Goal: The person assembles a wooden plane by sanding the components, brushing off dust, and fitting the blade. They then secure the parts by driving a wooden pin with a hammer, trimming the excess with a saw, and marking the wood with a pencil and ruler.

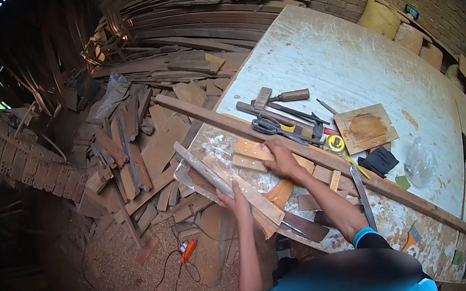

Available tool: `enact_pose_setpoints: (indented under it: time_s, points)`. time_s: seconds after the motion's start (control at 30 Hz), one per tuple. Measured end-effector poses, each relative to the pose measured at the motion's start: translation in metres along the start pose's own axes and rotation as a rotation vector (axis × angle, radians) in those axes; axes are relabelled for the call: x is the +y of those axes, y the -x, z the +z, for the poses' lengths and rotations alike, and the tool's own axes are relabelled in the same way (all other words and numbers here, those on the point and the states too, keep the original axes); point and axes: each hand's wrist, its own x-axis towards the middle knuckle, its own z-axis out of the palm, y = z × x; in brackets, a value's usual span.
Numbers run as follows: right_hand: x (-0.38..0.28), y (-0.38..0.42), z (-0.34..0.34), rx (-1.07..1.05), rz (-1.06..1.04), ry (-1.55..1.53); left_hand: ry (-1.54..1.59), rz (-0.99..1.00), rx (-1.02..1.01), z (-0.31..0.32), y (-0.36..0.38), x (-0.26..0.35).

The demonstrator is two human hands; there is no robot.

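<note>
My left hand (235, 203) is closed around the near edge of a long, narrow wooden board (255, 199), which lies at a slant along the workbench edge. In my right hand (283, 160) is a small, light-brown wooden block (253, 150), gripped at its right end. Under the block is another pale wood piece (249, 164). Just beyond my right hand, a long wooden beam (322, 158) crosses the bench diagonally. Below the board's near end, a handsaw (307, 227) with a dark blade sticks out.
Past the beam lie a hammer (262, 98), scissors (267, 125), a yellow tape measure (335, 143) and a stained square board (366, 127) on the white tabletop (317, 56). Scrap wood (141, 155) is heaped on the left floor, near an orange plug (188, 250) with a cord.
</note>
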Motion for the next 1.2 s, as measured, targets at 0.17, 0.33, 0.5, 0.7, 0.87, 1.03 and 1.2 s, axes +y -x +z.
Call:
enact_pose_setpoints:
  time_s: [0.17, 0.33, 0.5, 0.7, 0.87, 1.03, 1.2]
  points:
    - [-0.017, 0.021, 0.001, 0.176, -0.152, -0.103, 0.489, -0.273, -0.165, -0.016, 0.026, 0.032]
    - [-0.054, 0.109, -0.078, 0.298, -0.007, -0.282, 0.617, -0.234, -0.436, -0.059, 0.020, -0.003]
    - [-0.013, 0.294, -0.144, 0.353, 0.420, -0.678, 0.475, -0.272, -0.459, -0.087, 0.036, -0.013]
    - [-0.015, 0.442, -0.153, 1.003, 0.719, -0.711, -0.057, 0.276, -0.291, -0.060, 0.112, 0.014]
    - [-0.001, 0.451, -0.160, 1.142, 0.796, -0.490, -0.413, 0.674, -0.931, 0.052, 0.167, 0.030]
    - [0.058, 0.463, -0.179, 0.927, 0.663, -0.265, -0.644, 0.586, -1.127, 0.088, 0.161, 0.025]
    - [0.073, 0.462, -0.205, 0.724, 0.742, -0.383, -0.172, 0.013, -1.208, 0.076, 0.131, 0.007]
